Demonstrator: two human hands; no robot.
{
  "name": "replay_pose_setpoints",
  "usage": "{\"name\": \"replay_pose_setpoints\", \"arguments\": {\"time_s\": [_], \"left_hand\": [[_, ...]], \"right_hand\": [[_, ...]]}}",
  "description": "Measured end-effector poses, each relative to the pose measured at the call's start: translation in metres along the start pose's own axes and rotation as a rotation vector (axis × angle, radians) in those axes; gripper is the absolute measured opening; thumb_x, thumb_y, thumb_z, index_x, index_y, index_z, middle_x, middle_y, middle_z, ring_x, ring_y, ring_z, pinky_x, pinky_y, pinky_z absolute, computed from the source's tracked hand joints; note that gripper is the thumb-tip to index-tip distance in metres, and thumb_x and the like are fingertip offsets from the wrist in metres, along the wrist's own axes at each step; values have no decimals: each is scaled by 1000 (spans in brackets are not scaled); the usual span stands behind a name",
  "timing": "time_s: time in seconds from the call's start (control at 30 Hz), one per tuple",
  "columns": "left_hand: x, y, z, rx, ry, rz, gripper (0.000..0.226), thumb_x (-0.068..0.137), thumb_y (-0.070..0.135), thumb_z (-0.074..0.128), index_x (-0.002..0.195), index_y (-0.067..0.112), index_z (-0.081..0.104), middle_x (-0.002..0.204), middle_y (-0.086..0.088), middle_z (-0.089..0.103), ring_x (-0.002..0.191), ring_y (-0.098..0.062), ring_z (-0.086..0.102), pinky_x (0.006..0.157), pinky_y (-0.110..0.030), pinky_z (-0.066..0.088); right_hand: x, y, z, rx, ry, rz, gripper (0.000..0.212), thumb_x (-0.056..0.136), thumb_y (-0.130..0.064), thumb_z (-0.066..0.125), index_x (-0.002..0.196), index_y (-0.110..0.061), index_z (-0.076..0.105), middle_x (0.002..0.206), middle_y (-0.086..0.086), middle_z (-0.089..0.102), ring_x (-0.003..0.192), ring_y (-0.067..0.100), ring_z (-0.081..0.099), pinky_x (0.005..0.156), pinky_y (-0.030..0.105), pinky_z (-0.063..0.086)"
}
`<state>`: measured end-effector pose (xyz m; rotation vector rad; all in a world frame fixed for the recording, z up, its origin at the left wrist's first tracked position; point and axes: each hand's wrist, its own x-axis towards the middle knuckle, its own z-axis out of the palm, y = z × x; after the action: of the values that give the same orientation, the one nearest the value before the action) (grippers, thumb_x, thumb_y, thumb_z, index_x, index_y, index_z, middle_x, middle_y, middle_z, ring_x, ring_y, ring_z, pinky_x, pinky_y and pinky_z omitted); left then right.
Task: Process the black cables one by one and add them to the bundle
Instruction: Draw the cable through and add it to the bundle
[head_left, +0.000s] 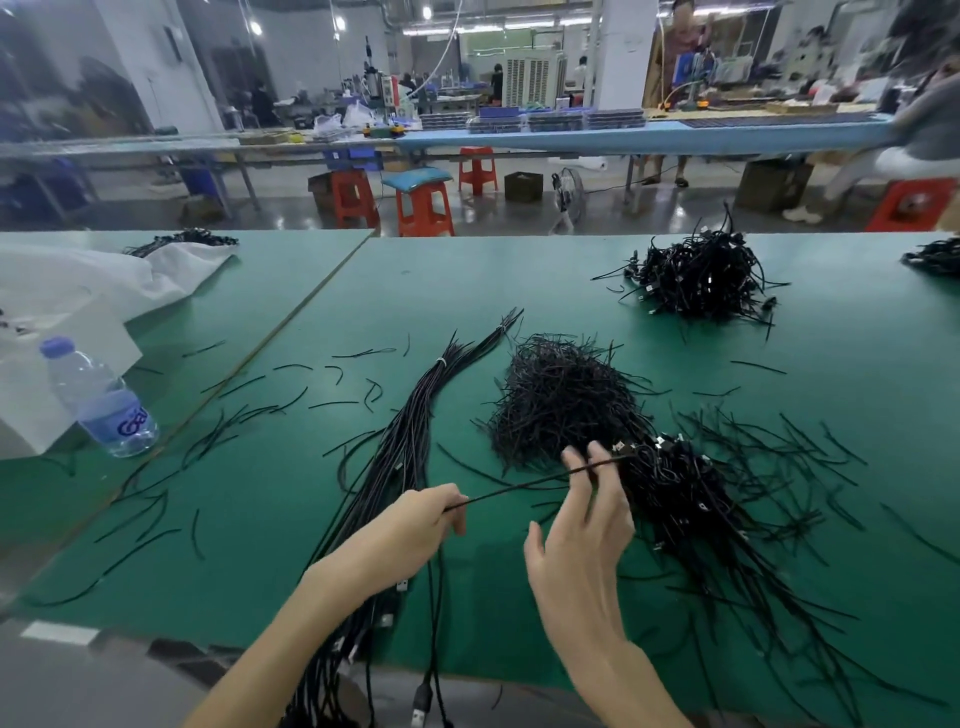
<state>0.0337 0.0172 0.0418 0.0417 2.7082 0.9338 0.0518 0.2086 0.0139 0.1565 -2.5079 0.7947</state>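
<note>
Two bare hands work over a green table (467, 280). The left hand (415, 525) pinches one end of a single thin black cable (519, 486) between curled fingers (458, 517). The cable stretches up and to the right, off the table, to the right hand (582, 535), whose fingers (575, 463) are straight and spread; the cable passes between the first two of them.

Just left of the hands lies the bundle (410, 441), a long sheaf of black cables bound with white ties (441, 361), running from the table's middle down past the near edge, under the left forearm. Plug ends show at its near end.

Directly behind the right hand sits a loose pile of black cables (685, 509) with small plugs, its strands fanning out to the right. Beyond it, touching, is a dense heap of short black strands (561, 405). A third tangled pile (701, 280) lies well apart near the far edge.

Short black offcuts (291, 402) litter the left side. A clear water bottle (104, 405) lies tilted at far left, beside white plastic sheeting (104, 280). Orange stools (423, 208) stand on the floor beyond the table.
</note>
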Motion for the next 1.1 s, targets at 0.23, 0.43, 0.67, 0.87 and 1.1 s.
{"name": "replay_pose_setpoints", "arguments": {"time_s": [0.23, 0.43, 0.67, 0.87, 1.1], "left_hand": [[12, 17, 4, 189, -5, -103, 27, 106, 15, 41, 81, 19, 50, 89, -6, 58, 69, -22, 46, 65, -37, 45], [-3, 15, 3, 124, -42, 103, 19, 105, 22, 52, 87, 19, 57, 82, -2, 65, 61, -13, 51, 58, -27, 43], [-5, 7, 1, 146, -116, 194, 19, 101, 22, 62, 83, 26, 62, 73, 4, 66, 51, 0, 49, 55, -16, 41], [-6, -16, -6, -103, -31, 218, 5, 91, 28, 75, 91, 23, 74, 75, 5, 73, 58, -5, 62, 57, -22, 52], [-9, -46, -1, -955, -22, 113, 30, 85, 26, 84, 106, 8, 74, 88, -13, 70, 78, -23, 67, 76, -29, 57]], "right_hand": [[-21, -19, -4, 142, -188, -397, 24, 102, -41, 51, 100, -19, 59, 76, -11, 61, 68, 7, 53, 72, 25, 48], [-19, -14, 1, -150, -69, -338, 43, 99, -46, 41, 120, -18, 67, 112, -1, 61, 101, 20, 61, 90, 33, 39], [-15, -14, -4, -107, -179, -388, 24, 80, -34, 84, 86, -20, 66, 85, -3, 47, 78, 17, 47, 66, 27, 48], [-13, -5, -7, 225, -382, -118, 24, 92, -30, 73, 76, -26, 55, 86, -15, 44, 91, 7, 41, 82, 23, 40], [-8, 5, -17, 534, -455, 230, 29, 96, -26, 69, 73, -15, 56, 70, 7, 61, 58, 8, 46, 61, 34, 45]]}}
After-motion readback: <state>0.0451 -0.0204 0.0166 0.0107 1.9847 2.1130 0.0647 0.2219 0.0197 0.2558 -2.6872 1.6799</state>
